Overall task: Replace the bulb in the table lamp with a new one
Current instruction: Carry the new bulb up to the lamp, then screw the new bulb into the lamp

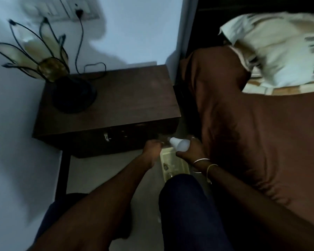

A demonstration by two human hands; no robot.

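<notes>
Two hands work low in front of the bedside cabinet. The right hand (190, 151) has its fingers (193, 140) wrapped around a white bulb (179, 144), gripping the rounded end so the narrow neck and metal cap point left toward the cabinet front. The bulb looks matte white and cone-shaped, unlit. Thin bangles (200, 161) circle the right wrist. The left hand (151, 148) is clenched in a loose fist just beside the bulb's cap; whether it holds anything I cannot tell. Below the hands lies a pale open box (178, 165) on the floor, contents blurred. Farther out, the dark wooden tabletop (127, 98) carries the lamp (62, 77) at its back left corner: a black round base, petal-shaped shade panels opening upward. Its cord (80, 42) runs up to a wall socket (78, 10). A bed (261, 124) with brown cover stands to the right.
</notes>
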